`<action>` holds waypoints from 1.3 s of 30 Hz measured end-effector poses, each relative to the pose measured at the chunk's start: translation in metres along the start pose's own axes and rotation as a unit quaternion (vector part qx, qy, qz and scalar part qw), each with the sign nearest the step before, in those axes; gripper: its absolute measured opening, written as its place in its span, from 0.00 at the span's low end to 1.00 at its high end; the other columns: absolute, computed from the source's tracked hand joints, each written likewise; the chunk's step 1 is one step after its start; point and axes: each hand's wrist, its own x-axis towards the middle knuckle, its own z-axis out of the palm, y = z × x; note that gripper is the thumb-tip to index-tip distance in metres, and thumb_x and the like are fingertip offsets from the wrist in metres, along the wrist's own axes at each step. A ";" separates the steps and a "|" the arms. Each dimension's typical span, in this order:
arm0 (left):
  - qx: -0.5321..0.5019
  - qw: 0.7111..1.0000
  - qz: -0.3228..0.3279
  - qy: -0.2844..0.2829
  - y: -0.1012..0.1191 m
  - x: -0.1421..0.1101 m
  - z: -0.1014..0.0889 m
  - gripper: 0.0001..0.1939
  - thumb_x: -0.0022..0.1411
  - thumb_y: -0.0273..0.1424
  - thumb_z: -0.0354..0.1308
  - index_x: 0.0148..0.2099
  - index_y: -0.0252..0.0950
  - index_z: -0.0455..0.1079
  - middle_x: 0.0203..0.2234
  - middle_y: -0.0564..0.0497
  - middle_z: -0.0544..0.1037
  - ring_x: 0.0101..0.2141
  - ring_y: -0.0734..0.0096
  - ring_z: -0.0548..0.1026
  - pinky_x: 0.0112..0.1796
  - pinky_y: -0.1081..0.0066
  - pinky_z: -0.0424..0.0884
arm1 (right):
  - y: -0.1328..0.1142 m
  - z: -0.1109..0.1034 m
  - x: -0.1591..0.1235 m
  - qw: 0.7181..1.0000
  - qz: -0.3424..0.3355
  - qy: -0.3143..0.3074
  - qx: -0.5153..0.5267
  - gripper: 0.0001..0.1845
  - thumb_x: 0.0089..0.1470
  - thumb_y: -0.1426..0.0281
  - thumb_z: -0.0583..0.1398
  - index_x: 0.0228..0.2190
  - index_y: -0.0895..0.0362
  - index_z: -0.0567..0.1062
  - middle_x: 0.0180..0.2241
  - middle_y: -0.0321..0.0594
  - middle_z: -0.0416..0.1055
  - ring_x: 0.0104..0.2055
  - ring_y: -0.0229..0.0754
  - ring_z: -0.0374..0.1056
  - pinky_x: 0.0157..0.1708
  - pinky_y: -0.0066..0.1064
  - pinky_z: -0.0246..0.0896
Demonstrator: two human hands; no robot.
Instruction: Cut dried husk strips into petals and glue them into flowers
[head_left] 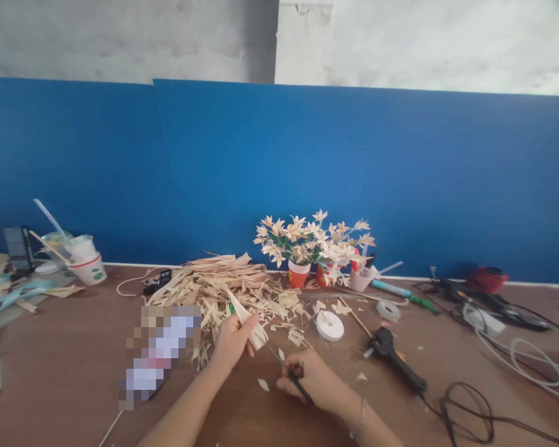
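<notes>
My left hand (235, 340) is closed around a pale dried husk strip (256, 334), pinching it between thumb and fingers. A bit of green shows by the fingers, too small to name. My right hand (307, 379) grips dark-handled scissors (300, 388), their thin blades pointing up and left toward the strip's lower end. Whether the blades touch the strip, I cannot tell. A small petal-shaped husk piece (263, 385) lies on the table below my hands. Behind my left hand spreads a heap of dried husks (214, 276).
Husk flowers (302, 239) stand in a red paper cup (298, 275) at the back. To the right lie a white tape roll (330, 326), a clear tape roll (388, 310), a glue gun (395, 360) and tangled cables (517, 347). A blurred-out object (161, 354) lies left.
</notes>
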 end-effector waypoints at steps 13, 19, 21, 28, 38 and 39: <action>-0.076 0.991 -0.026 0.103 0.010 -0.011 0.014 0.21 0.51 0.47 0.57 0.23 0.33 0.64 0.10 0.54 0.71 0.10 0.75 0.68 0.12 0.80 0.61 | -0.013 0.004 -0.001 0.998 0.054 0.038 0.010 0.14 0.45 0.60 0.61 0.21 0.57 0.66 0.11 0.27 0.59 0.11 0.29 0.52 0.11 0.19 0.44; -0.079 0.991 -0.041 0.097 0.014 -0.015 0.017 0.23 0.52 0.48 0.55 0.21 0.32 0.66 0.07 0.53 0.69 0.10 0.75 0.67 0.13 0.79 0.62 | -0.007 0.008 0.003 0.997 0.045 0.035 0.043 0.15 0.45 0.59 0.60 0.21 0.57 0.66 0.10 0.27 0.60 0.10 0.29 0.52 0.09 0.19 0.44; -0.083 0.991 -0.045 0.090 0.015 -0.016 0.019 0.23 0.51 0.49 0.55 0.20 0.32 0.65 0.07 0.52 0.70 0.10 0.74 0.68 0.13 0.78 0.62 | -0.006 0.009 0.004 0.997 0.051 0.029 0.059 0.15 0.44 0.59 0.61 0.22 0.58 0.66 0.11 0.27 0.61 0.10 0.29 0.53 0.09 0.19 0.45; -0.111 0.989 -0.054 0.081 0.013 -0.018 0.022 0.25 0.49 0.50 0.56 0.20 0.32 0.66 0.09 0.50 0.71 0.12 0.72 0.70 0.13 0.77 0.62 | -0.013 0.012 0.004 0.996 0.054 0.049 0.059 0.15 0.43 0.60 0.61 0.21 0.57 0.65 0.09 0.25 0.58 0.09 0.28 0.51 0.08 0.18 0.44; -0.032 0.993 -0.015 0.110 -0.003 -0.001 0.004 0.21 0.49 0.47 0.58 0.22 0.34 0.62 0.10 0.56 0.69 0.11 0.76 0.65 0.12 0.78 0.58 | -0.007 -0.009 -0.003 0.988 0.065 -0.075 0.120 0.18 0.41 0.57 0.63 0.24 0.59 0.69 0.11 0.27 0.62 0.10 0.28 0.54 0.10 0.18 0.51; -0.018 0.994 -0.007 0.106 -0.004 0.002 0.001 0.20 0.49 0.47 0.58 0.23 0.34 0.63 0.11 0.56 0.70 0.11 0.77 0.65 0.12 0.78 0.58 | -0.006 -0.011 -0.004 0.986 0.064 -0.077 0.130 0.18 0.41 0.57 0.63 0.25 0.59 0.69 0.11 0.27 0.62 0.11 0.28 0.54 0.10 0.18 0.51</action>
